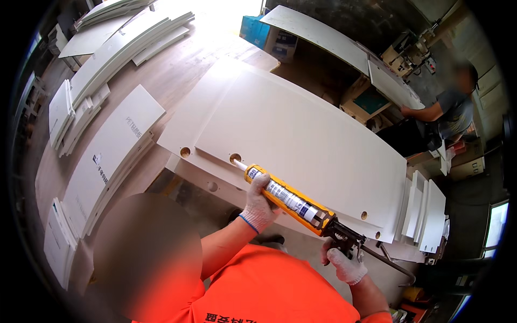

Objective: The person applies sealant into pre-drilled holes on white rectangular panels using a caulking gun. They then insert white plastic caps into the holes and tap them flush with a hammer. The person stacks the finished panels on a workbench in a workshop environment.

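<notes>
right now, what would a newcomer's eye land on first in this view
Probably the yellow caulking gun near the centre, gripped by the gloved left hand and right hand, its white nozzle at a round hole near the edge of a large white panel. Next, the bright orange shirt along the bottom.

Furniture-panel workshop: stacked boards (pixel 110 161), hole-drilled white panel (pixel 301 142), caulking gun (pixel 293 201), machine (pixel 405 56) behind.

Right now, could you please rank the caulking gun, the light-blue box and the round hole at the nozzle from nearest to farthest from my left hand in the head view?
1. Caulking gun: in your left hand.
2. Round hole: at the nozzle, forward-left.
3. Light-blue box: far back, top of view.
</notes>
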A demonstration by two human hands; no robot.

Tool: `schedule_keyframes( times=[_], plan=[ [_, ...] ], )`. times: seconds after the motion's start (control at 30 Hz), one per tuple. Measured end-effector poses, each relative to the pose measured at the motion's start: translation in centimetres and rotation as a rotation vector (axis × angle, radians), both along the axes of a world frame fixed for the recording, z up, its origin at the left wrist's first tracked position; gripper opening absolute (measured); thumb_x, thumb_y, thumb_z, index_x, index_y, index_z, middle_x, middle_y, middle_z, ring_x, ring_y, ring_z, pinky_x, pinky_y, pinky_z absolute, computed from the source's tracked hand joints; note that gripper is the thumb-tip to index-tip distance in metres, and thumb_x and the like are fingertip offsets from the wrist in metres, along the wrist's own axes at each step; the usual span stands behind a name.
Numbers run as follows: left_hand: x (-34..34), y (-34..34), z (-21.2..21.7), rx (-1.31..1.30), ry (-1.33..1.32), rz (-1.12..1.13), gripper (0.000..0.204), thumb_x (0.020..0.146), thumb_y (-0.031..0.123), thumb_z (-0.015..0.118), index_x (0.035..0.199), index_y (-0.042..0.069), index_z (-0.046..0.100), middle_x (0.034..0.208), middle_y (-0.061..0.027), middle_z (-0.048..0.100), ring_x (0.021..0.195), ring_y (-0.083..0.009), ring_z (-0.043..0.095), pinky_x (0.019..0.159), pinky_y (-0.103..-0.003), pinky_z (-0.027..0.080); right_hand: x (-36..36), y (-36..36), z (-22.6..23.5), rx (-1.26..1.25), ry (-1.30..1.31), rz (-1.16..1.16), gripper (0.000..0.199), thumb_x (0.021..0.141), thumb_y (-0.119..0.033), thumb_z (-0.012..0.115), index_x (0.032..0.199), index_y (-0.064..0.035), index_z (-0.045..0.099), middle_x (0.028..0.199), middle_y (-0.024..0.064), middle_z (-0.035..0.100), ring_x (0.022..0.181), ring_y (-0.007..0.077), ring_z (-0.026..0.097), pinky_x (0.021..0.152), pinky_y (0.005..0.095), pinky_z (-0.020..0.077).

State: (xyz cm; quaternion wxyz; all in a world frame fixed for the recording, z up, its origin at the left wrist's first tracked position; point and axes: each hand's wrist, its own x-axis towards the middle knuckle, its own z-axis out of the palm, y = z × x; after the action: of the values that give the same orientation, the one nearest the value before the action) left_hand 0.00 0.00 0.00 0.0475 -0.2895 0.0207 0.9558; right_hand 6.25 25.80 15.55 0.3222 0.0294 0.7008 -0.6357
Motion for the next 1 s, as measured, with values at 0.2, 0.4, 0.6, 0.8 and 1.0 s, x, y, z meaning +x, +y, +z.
schedule_keyframes(
  times=[0.2,0.4,0.6,0.8,1.0],
  plan=[
    [-1.2,-3.2,0.7,0.020,-0.027,-0.057,0.047,0.086,0.045,0.076,0.105,0.003,0.067,0.093,-0.0161,0.073,0.076,-0.0290,0.073,0.045,-0.034,0.051,0.0,-3.8,1.1,0.174,-0.038,-0.056,0.032,0.099,-0.020,0.078,0.124,-0.0025,0.068,0.094,0.0017,0.070,0.083,0.0114,0.066,0.074,0.0295,0.0548],
    [-0.3,-3.0,1.6,0.145,-0.047,0.004,0.043,0.088,0.041,0.077,0.107,0.005,0.065,0.095,-0.0150,0.072,0.082,-0.0311,0.074,0.060,-0.040,0.061,0.3,-4.9,4.7,-0.053,-0.050,-0.133,0.060,0.087,-0.029,0.091,0.136,-0.0034,0.068,0.098,0.0033,0.071,0.083,0.0131,0.067,0.074,0.0310,0.0541],
    [-0.4,-4.1,1.9,0.159,-0.087,0.026,0.034,0.090,0.030,0.078,0.109,0.010,0.058,0.097,-0.0096,0.068,0.094,-0.0299,0.072,0.093,-0.050,0.063,0.2,-6.6,4.5,-0.149,0.123,-0.107,0.104,0.089,-0.089,0.063,0.141,0.0000,0.064,0.103,0.0088,0.074,0.083,0.0205,0.070,0.069,0.0325,0.0536],
    [0.6,-5.4,3.5,0.032,-0.098,-0.112,0.037,0.091,0.036,0.081,0.108,0.016,0.056,0.094,-0.0037,0.065,0.086,-0.0191,0.069,0.070,-0.036,0.057,1.2,-5.7,2.6,-0.065,0.130,-0.153,0.104,0.083,-0.090,0.069,0.135,-0.0004,0.066,0.105,0.0099,0.074,0.081,0.0224,0.071,0.064,0.0352,0.0559],
    [2.2,-10.1,3.1,-0.049,-0.014,0.084,0.030,0.094,0.039,0.072,0.108,0.016,0.059,0.087,-0.0053,0.070,0.072,-0.0199,0.070,0.048,-0.030,0.047,0.1,-9.4,1.0,-0.020,0.023,0.027,0.042,0.083,-0.011,0.071,0.125,-0.0036,0.069,0.090,0.0082,0.070,0.081,0.0218,0.068,0.073,0.0382,0.0563]
  ],
)
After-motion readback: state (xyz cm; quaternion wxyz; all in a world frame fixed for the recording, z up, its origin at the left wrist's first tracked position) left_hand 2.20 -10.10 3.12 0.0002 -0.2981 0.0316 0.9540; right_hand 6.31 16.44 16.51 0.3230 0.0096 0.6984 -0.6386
